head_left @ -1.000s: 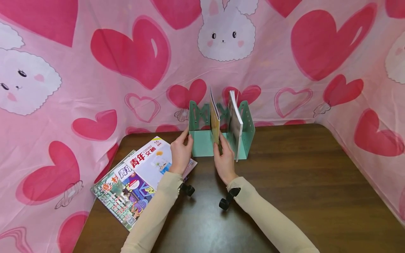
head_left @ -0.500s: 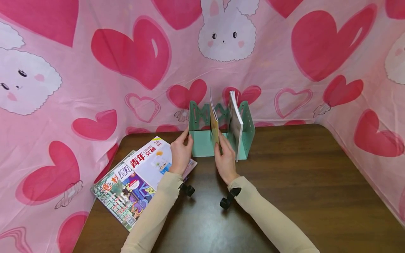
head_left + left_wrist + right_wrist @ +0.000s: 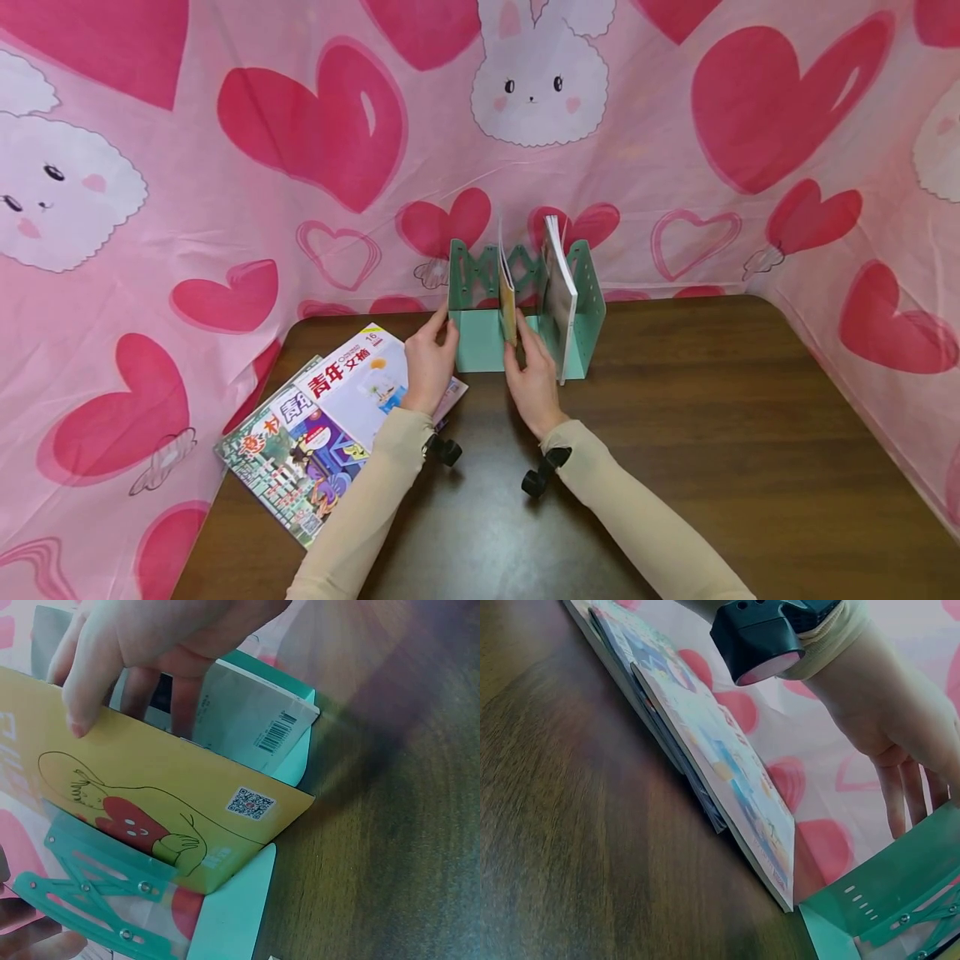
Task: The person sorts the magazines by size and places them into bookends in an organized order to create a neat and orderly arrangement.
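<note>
A green expandable book stand (image 3: 480,343) stands at the table's back edge. My left hand (image 3: 429,360) holds its left end plate, thumb in front and fingers behind. Inside the stand, my right hand (image 3: 534,379) grips the front edge of an upright yellow magazine (image 3: 150,780), whose cover shows a line-drawn figure with a red heart. In the left wrist view its fingers lie over the magazine's upper side. A second magazine (image 3: 558,292), pale with a barcode, leans upright at the stand's right end.
Several magazines (image 3: 352,387) lie overlapping on the brown table (image 3: 712,450), left of the stand and partly behind my left forearm. A pink cloth (image 3: 637,192) with hearts and rabbits hangs close behind the stand and along both sides.
The yellow magazine's front edge has swung slightly left, so it now looks more edge-on. My right hand moved slightly with it. My left hand stays on the end plate.
</note>
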`<control>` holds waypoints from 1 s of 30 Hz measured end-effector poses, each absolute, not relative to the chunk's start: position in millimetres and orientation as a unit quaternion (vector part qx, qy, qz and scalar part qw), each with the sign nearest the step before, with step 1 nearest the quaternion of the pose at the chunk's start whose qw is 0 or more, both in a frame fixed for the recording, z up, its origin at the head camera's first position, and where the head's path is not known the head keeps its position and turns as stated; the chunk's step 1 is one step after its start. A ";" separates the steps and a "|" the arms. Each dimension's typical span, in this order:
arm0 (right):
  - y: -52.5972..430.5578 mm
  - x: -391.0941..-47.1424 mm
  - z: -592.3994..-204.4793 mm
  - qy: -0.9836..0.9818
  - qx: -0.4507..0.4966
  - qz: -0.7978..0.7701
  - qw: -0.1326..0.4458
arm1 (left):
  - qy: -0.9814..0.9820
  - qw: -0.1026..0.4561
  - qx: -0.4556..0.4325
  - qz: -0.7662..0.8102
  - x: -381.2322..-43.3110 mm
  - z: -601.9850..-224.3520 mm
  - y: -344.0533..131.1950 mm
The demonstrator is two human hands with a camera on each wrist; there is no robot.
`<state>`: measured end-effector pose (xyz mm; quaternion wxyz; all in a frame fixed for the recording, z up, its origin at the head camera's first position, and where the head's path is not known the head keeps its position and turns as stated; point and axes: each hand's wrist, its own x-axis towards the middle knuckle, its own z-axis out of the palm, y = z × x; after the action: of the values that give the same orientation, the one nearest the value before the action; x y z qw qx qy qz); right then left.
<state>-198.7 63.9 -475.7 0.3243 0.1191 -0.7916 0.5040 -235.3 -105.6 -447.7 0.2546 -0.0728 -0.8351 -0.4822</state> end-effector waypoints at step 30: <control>79.9 -177.4 -470.5 -0.811 0.126 0.479 0.311 | -0.834 0.247 -0.079 -0.486 -234.3 -445.3 -107.1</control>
<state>-177.4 79.9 -470.5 0.3114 0.1257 -0.8110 0.4790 -234.3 -107.1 -445.3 0.2474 -0.0788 -0.8343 -0.4864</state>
